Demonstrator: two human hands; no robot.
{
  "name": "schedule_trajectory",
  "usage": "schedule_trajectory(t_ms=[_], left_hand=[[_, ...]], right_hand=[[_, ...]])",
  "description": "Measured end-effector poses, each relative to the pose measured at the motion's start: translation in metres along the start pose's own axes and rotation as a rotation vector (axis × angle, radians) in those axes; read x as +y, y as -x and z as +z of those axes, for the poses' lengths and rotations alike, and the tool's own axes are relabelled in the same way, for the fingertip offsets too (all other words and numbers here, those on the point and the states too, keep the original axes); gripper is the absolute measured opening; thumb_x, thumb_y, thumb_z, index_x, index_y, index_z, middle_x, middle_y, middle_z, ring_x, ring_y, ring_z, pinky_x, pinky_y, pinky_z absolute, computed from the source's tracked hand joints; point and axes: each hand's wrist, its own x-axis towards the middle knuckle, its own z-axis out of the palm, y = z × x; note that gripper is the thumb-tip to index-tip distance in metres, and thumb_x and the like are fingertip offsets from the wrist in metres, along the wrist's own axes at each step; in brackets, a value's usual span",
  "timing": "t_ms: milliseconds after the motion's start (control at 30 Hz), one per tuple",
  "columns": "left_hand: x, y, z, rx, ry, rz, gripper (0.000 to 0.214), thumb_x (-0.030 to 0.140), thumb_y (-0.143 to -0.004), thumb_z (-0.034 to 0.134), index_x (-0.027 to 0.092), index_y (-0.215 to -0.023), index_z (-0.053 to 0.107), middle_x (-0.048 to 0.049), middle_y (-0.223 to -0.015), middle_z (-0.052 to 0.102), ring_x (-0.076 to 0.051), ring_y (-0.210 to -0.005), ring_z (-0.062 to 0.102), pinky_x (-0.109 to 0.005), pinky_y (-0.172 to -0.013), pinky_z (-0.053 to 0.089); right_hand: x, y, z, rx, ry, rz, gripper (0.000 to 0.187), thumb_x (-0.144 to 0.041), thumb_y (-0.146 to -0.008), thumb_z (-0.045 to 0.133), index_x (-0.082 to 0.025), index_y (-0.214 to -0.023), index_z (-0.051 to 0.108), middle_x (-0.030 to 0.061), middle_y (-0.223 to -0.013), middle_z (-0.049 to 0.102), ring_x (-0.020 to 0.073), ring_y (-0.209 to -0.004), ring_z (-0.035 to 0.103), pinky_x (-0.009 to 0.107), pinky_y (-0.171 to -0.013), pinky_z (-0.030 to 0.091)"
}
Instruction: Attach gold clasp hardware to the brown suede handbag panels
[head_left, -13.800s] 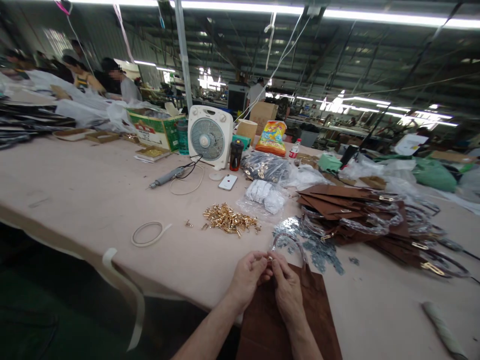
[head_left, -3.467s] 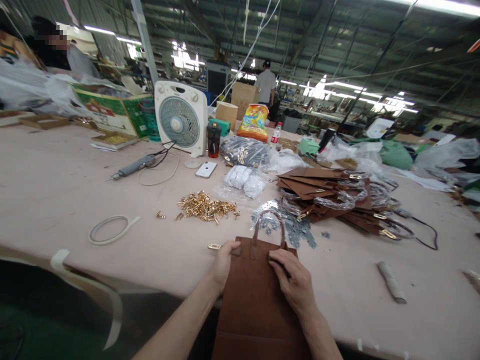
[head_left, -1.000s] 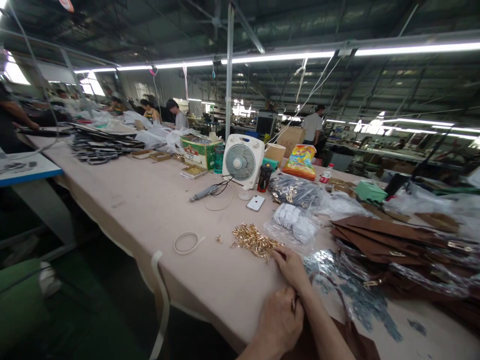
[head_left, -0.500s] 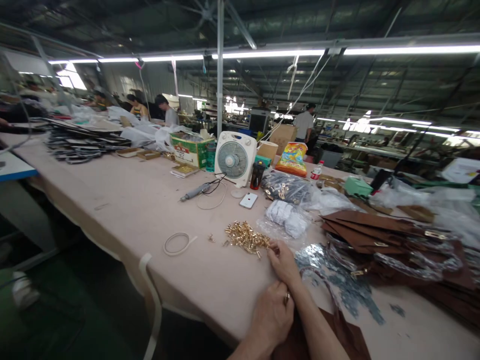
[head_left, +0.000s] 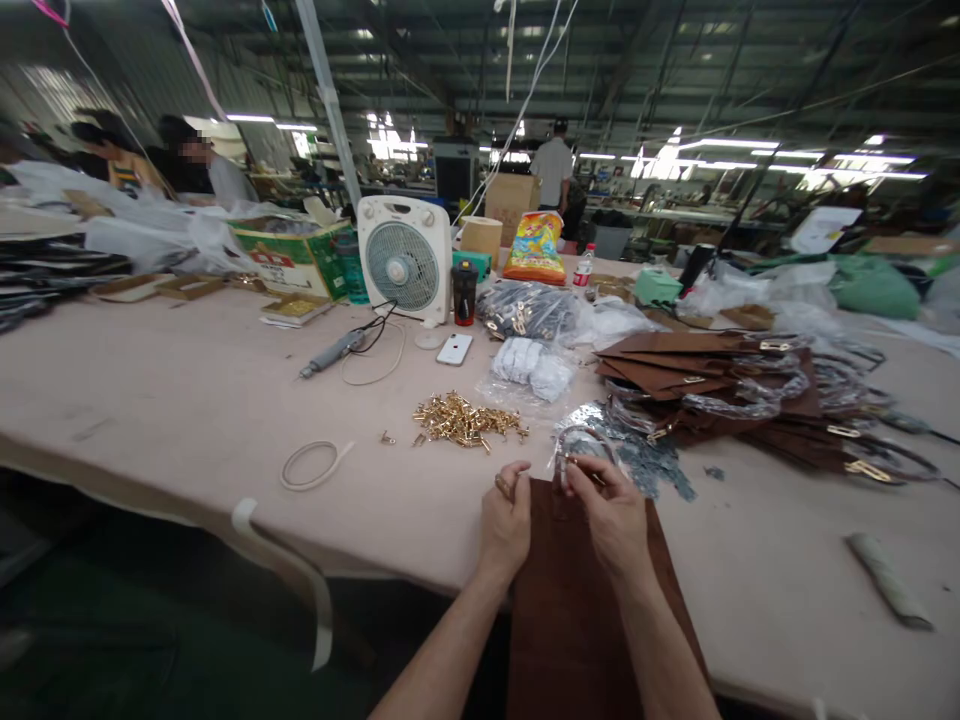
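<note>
A brown bag (head_left: 577,610) lies flat on the pink table (head_left: 165,390) in front of me, its plastic-wrapped handle (head_left: 581,438) pointing away. My left hand (head_left: 506,515) rests closed on the bag's top left corner and pinches a small gold fitting at its fingertips. My right hand (head_left: 611,510) is closed at the bag's top edge below the handle, gripping a small gold piece there. A heap of gold metal fittings (head_left: 465,420) lies just beyond my hands.
A stack of brown bags (head_left: 750,400) with wrapped handles lies to the right, silver scraps (head_left: 645,465) beside it. Further back stand a white fan (head_left: 405,262), a phone (head_left: 454,348), an electric screwdriver (head_left: 330,355) and bagged parts (head_left: 529,312). A tape loop (head_left: 309,465) lies left. People work at the far left.
My right hand has come back from the gold heap to the bag's top edge. My left hand has moved up to the bag's corner. The view has swung back down onto the bag.
</note>
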Motion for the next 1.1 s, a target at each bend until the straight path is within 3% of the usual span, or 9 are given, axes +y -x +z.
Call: schedule_trajectory(t_ms=[133,267,500,733,1100], left_hand=[[-0.003,0.002,-0.002,0.063,0.061,-0.001,0.034,0.04,-0.104,0.046,0.02,-0.118,0.07,-0.0072,-0.109,0.075,-0.023,-0.102,0.068,-0.033,-0.093,0.05],[-0.005,0.003,-0.004,0.1,0.077,-0.024,0.033,0.041,-0.104,0.047,0.02,-0.115,0.071,-0.0059,-0.101,0.074,-0.021,-0.094,0.067,-0.032,-0.09,0.05],[-0.007,0.002,-0.003,0.12,0.045,0.019,0.026,0.038,-0.102,0.052,0.022,-0.109,0.071,-0.0057,-0.102,0.076,-0.022,-0.098,0.068,-0.033,-0.092,0.05],[-0.005,0.002,-0.003,0.113,0.102,0.019,0.023,0.038,-0.099,0.059,0.021,-0.106,0.073,-0.0052,-0.095,0.077,-0.021,-0.086,0.071,-0.03,-0.082,0.054],[-0.002,0.005,-0.003,0.12,0.048,0.117,0.021,0.035,-0.1,0.059,0.021,-0.106,0.074,-0.0065,-0.102,0.079,-0.022,-0.097,0.073,-0.033,-0.091,0.056]], right_hand=[[0.005,0.038,-0.004,-0.02,0.028,0.025,0.034,-0.044,-0.086,0.081,-0.017,-0.105,0.074,0.005,-0.083,0.073,0.0189,-0.071,0.071,0.03,-0.064,0.062],[0.017,0.055,0.001,-0.005,0.074,0.026,0.037,-0.045,-0.089,0.078,-0.018,-0.113,0.072,0.0056,-0.087,0.073,0.019,-0.072,0.071,0.03,-0.064,0.063],[0.028,0.061,0.009,-0.012,0.144,-0.02,0.032,-0.045,-0.091,0.075,-0.019,-0.109,0.073,0.0054,-0.088,0.07,0.0183,-0.071,0.071,0.028,-0.06,0.063],[0.031,0.064,0.012,0.007,0.167,0.041,0.035,-0.047,-0.089,0.077,-0.018,-0.106,0.072,0.0054,-0.083,0.073,0.019,-0.069,0.073,0.029,-0.062,0.063],[0.037,0.062,0.011,-0.019,0.171,0.079,0.038,-0.05,-0.09,0.076,-0.018,-0.109,0.069,0.0046,-0.081,0.073,0.0171,-0.064,0.07,0.025,-0.056,0.058]])
